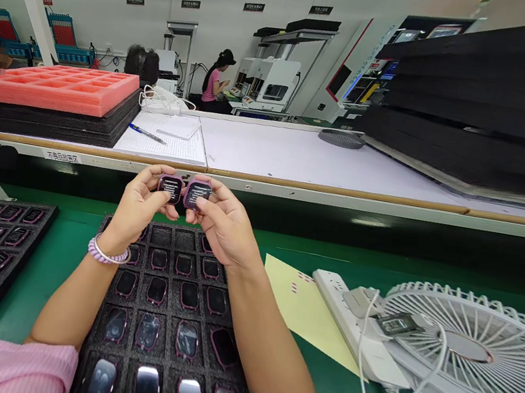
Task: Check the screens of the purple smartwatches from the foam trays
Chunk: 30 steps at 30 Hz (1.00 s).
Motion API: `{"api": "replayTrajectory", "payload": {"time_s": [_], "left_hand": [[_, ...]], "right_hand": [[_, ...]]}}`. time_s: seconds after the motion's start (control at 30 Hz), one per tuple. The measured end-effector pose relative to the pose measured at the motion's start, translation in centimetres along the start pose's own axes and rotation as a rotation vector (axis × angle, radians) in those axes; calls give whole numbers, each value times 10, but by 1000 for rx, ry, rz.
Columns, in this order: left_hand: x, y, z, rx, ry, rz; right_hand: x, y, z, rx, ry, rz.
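My left hand [144, 199] is closed on a smartwatch body [170, 186] with a purple frame, its thumb on the lit screen showing lines of white text. A matching watch body [198, 191], also lit with text, is pinched in my right hand [222, 220]. Both are held upright side by side, close together, above the far end of a black foam tray [178, 239]. Rows of dark-screened watch bodies [190, 295] lie in the tray's compartments under my forearms. A couple of compartments in the far row hold nothing.
Another foam tray [40, 232] of watches lies left. To the right are yellow paper [294, 304], a power strip [346, 323] with cables and a white fan [474, 349]. The shelf bears red foam [58, 86], a pen [147, 133] and black stacked sheets [486, 107]. Two other people sit beyond.
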<state>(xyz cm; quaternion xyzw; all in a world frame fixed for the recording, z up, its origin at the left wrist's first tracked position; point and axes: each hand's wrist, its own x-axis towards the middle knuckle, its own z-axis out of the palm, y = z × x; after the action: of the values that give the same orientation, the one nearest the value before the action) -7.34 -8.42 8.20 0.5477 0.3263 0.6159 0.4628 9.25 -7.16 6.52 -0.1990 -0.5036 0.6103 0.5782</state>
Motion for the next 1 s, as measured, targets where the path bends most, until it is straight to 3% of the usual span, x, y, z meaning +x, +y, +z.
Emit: {"api": "replayTrajectory", "payload": {"time_s": [0.33,1.0], "left_hand": [[1,-1,1,-6,-7,18],[-1,-1,2,-43,-51,8]], "right_hand": [[-2,0,1,-110,-5,-34],[-3,-1,1,-128,15,-58]]}}
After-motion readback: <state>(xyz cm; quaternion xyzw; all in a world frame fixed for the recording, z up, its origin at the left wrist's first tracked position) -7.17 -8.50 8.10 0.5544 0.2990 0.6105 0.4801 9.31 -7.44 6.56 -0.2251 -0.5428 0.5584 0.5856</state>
